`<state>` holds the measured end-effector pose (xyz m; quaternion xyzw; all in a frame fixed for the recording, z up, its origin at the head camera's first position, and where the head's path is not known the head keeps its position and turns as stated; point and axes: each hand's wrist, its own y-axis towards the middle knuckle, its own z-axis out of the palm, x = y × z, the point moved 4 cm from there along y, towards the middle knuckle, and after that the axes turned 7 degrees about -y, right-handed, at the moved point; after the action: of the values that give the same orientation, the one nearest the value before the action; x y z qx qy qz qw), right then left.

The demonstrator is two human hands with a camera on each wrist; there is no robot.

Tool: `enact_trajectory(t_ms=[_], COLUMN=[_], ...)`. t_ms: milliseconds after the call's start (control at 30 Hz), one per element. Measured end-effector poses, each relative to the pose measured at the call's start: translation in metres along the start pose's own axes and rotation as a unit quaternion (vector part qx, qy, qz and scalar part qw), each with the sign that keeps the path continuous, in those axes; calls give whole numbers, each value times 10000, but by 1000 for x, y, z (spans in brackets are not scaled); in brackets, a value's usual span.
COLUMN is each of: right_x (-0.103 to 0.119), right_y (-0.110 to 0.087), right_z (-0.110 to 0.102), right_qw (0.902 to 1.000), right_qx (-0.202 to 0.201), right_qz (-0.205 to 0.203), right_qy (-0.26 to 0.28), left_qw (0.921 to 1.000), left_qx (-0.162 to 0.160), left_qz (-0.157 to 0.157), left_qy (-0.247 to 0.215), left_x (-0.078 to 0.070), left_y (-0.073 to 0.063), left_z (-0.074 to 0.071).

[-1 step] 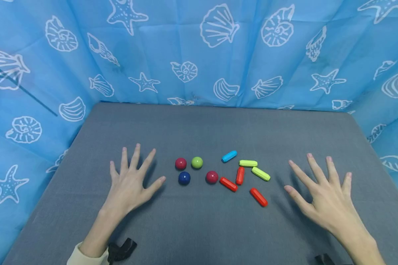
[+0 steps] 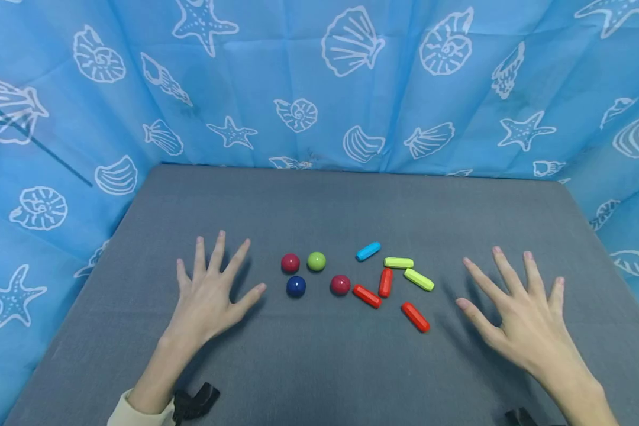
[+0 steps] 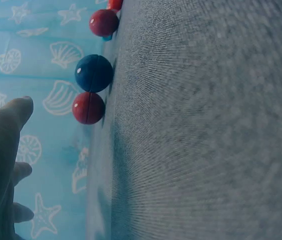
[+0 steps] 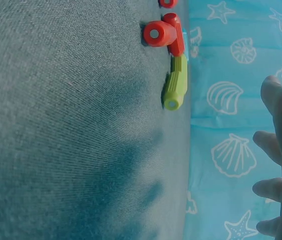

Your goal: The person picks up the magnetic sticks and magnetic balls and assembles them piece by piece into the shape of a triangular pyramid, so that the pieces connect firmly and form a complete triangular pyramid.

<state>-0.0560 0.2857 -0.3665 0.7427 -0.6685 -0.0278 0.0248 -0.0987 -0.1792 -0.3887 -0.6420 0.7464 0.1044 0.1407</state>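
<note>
The balls [image 2: 340,285] are crimson, lime and navy; the sticks [image 2: 416,317] red, yellow-green and blue; the tablecloth [image 2: 319,373] grey; the curtain [image 2: 266,59] blue, white seashell-and-starfish print.

A grey worktop [image 2: 325,367] is stretching out flat, its covering showing a fine weave in both wrist views. Beyond the far edge a blue curtain [image 2: 261,53] is hanging in soft folds, and the same patterned material is running down outside the left and right edges. White outlines of shells and starfish are decorating it. A broad scallop shell [image 2: 351,41] is standing out high above the middle of the far edge. One starfish [image 2: 526,130] is showing just beyond the far right corner, another outside the left edge. A thin dark line [image 2: 58,160] is slanting down the curtain towards the left edge.
</note>
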Motion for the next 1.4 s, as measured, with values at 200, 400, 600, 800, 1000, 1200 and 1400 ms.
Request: enact_trajectory(t_ms=[200, 400, 600, 800, 1000, 1200, 1400], right_x=[1, 1, 0, 3, 12, 27, 46], right_y=[-1, -1, -1, -1, 0, 0, -1], right_z=[-1, -5, -6, -6, -9, -17, -17], right_qw=[10000, 9999, 9999, 9995, 9979, 9939, 9895], right_qx=[-33, -102, -118, -165, -254, -590, -748], right_qz=[-4, -18, 35, 20, -39, -182, -366], right_qy=[16, 39, 67, 283, 599, 916, 1182], left_qw=[9999, 9998, 9999, 9999, 9982, 9908, 9790], left_qx=[10, 57, 78, 0, -284, -576, -464], left_qz=[94, 89, 80, 148, 489, 1089, 1632], left_qy=[-142, -173, -118, -61, -196, -553, -1127], left_x=[1, 2, 0, -4, -11, -22, -37], left_y=[-1, -1, -1, 0, 0, 1, 5], left_z=[-1, -1, -1, -2, -2, -2, 3])
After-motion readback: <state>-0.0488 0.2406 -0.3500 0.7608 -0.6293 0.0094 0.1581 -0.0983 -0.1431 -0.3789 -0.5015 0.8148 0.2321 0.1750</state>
